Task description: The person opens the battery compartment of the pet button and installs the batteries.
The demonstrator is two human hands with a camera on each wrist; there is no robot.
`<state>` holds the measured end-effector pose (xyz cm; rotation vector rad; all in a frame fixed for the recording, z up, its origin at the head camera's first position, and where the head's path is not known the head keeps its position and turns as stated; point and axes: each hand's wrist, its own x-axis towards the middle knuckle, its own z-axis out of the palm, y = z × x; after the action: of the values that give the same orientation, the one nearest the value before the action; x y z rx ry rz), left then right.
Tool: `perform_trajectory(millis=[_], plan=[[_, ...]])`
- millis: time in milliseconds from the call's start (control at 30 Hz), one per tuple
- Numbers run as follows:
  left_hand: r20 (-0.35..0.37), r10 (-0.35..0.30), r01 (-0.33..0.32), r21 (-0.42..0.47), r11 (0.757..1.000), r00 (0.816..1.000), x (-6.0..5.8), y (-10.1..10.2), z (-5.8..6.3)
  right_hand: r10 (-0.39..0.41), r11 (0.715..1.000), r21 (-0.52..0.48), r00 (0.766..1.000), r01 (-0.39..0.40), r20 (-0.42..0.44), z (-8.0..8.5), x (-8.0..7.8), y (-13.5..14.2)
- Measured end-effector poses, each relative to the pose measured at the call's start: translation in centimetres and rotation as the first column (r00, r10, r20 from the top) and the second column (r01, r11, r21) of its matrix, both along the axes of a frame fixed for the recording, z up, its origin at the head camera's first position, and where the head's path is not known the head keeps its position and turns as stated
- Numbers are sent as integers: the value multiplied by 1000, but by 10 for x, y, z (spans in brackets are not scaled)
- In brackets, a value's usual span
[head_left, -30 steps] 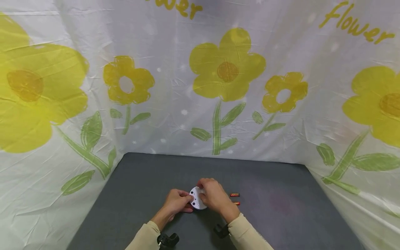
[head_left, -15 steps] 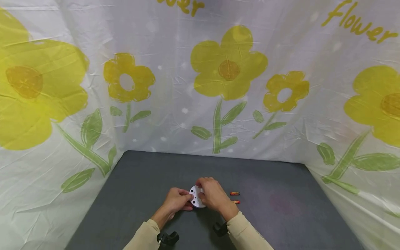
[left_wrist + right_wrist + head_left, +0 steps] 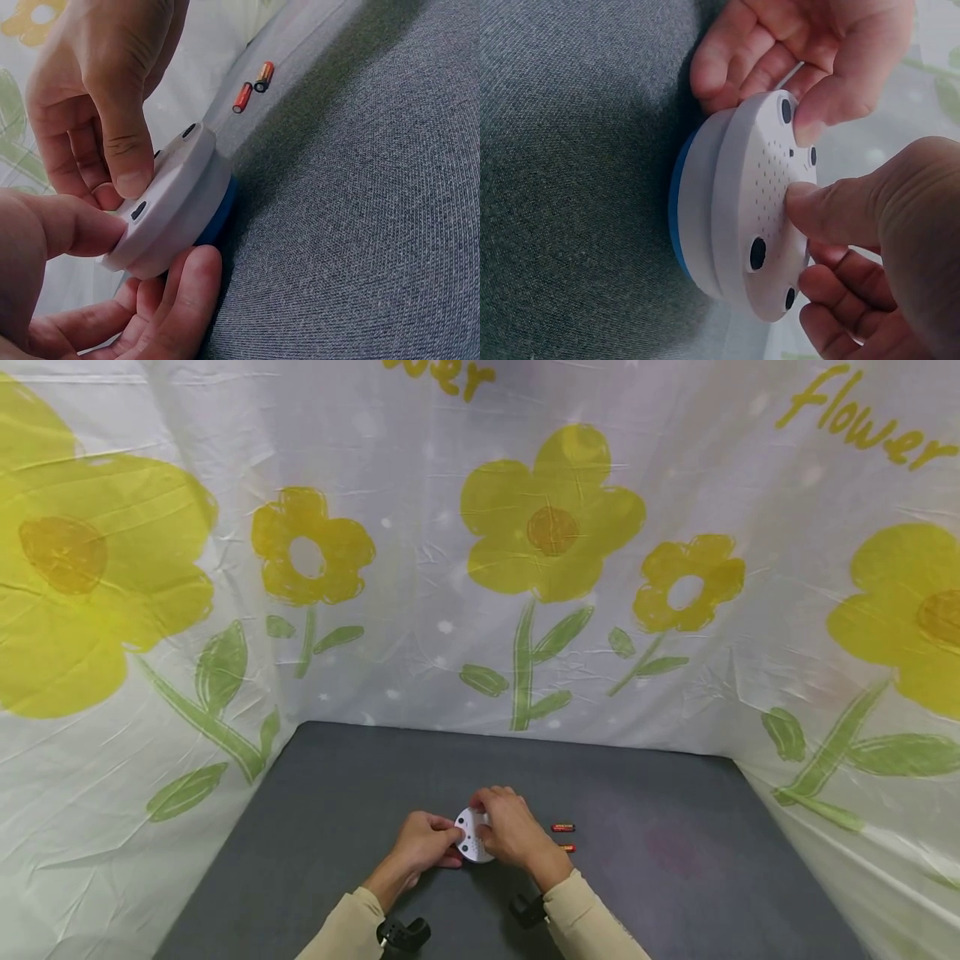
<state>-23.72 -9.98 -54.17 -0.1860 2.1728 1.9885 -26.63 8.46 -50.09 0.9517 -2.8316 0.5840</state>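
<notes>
Hands and device unmoved since last frame; only the head view shifted slightly. Left hand [image 3: 427,842] pinches left edge of white round device [image 3: 769,180], thumb on top, fingers at its side. Right hand [image 3: 513,827]: thumb on perforated face, fingers curled at far edge. Count: 1 device, 4 black feet [image 3: 757,253], 2 batteries [image 3: 264,76] right of device. Head view: right hand covers part of device, nearer battery partly hidden.
</notes>
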Motion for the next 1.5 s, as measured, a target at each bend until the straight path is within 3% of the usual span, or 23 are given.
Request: perform_trajectory(millis=[700,933,1200,1500], plan=[[-1,9,-9,2,1000,1000,1,0,-3,44,999,-11,997,-45,-60,-2,5,2],[15,-3,3,-2,1000,1000,1,-1,-2,5,997,-79,995,-13,-100,-5,5,-1],[-8,-3,3,-18,1000,1000,1,0,1,-6,992,-127,996,-6,-89,-7,0,-2],[1,-4,4,3,1000,1000,1,0,2,-41,985,-171,998,31,-56,6,-8,11]])
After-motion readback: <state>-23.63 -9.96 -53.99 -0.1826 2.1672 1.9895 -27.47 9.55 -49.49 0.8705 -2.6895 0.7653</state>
